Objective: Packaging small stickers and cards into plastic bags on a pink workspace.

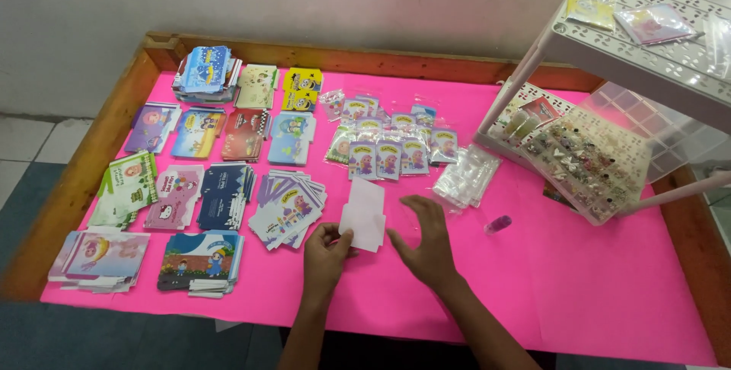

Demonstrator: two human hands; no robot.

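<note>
Already lined up at the middle of the pink table (579, 294) are two rows of small clear packets with printed cards inside (390, 145), apparently finished, while a person works on one more. The left hand (326, 254) pinches the lower corner of a white blank card (364, 216), held just above the tabletop in front of those rows. The right hand (426, 240) lies flat and unclenched just right of the card, fingers spread over what may be a clear sleeve, too faint to tell. Much seems left: stacks of printed card backings (222, 196) in many colours cover the left half of the table, and a loose pile of empty clear bags (466, 176) sits just right of the finished rows. A small purple bottle (497, 224) lies near the right hand. At far right, a clear compartmented box (590, 161), lid up, leans against a white perforated rack (647, 58); its cells hold small bows and trinkets, too small to sort by kind. On the rack's top shelf lie a yellow packet (590, 6) and a pink packet (653, 23). Its lower shelf holds a few more items, partly hidden behind the box.
</note>
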